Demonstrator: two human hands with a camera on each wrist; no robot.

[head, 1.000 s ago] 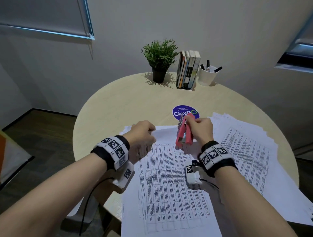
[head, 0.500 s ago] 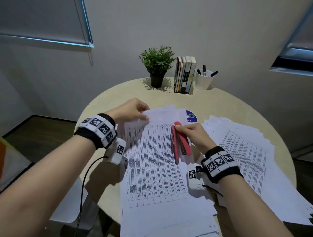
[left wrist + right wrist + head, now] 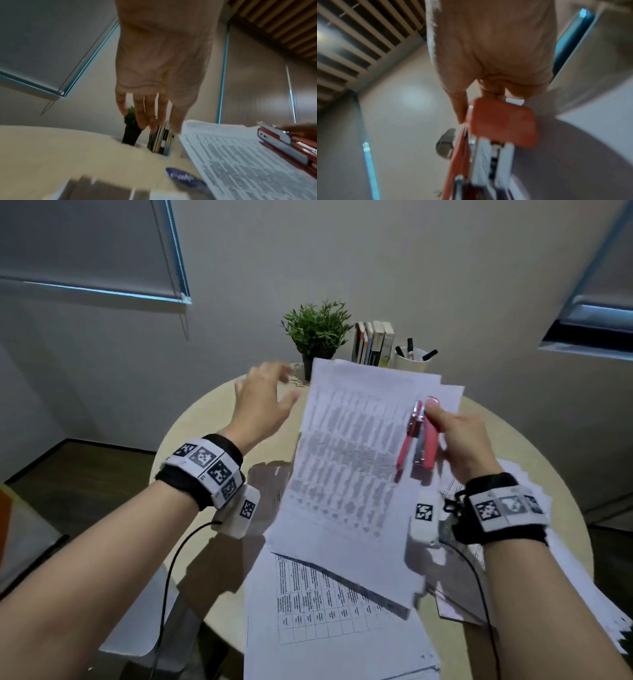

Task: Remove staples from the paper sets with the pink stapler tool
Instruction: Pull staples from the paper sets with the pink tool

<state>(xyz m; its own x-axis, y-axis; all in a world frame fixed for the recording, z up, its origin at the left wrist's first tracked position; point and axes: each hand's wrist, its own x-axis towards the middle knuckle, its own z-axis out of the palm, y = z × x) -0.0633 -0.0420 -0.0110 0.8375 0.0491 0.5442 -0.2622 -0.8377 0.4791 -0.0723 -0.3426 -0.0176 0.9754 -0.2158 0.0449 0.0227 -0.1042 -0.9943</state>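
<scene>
The right hand (image 3: pixel 462 440) has its fingers (image 3: pixel 459 108) wrapped round the pink stapler (image 3: pixel 419 436), the thumb lying along its top. The same hand holds a printed paper set (image 3: pixel 352 470) up off the bench (image 3: pixel 205 419); the stapler lies against the front of the sheets near their upper right corner, and exactly how the fingers catch the paper is hidden. The left hand (image 3: pixel 262 405) is in the air just beside the set's left edge, its fingers (image 3: pixel 161 108) straight, spread and holding nothing. Below the lifted set, more printed sheets (image 3: pixel 329 604) lie flat on the bench near the person, and another spread of papers (image 3: pixel 534 498) lies under the right wrist. At the far edge stand a potted plant (image 3: pixel 317 332), a row of books (image 3: pixel 375 344) and a white cup of pens (image 3: pixel 412 361). The left wrist view shows a blue round sticker (image 3: pixel 183 177) on the bench.
</scene>
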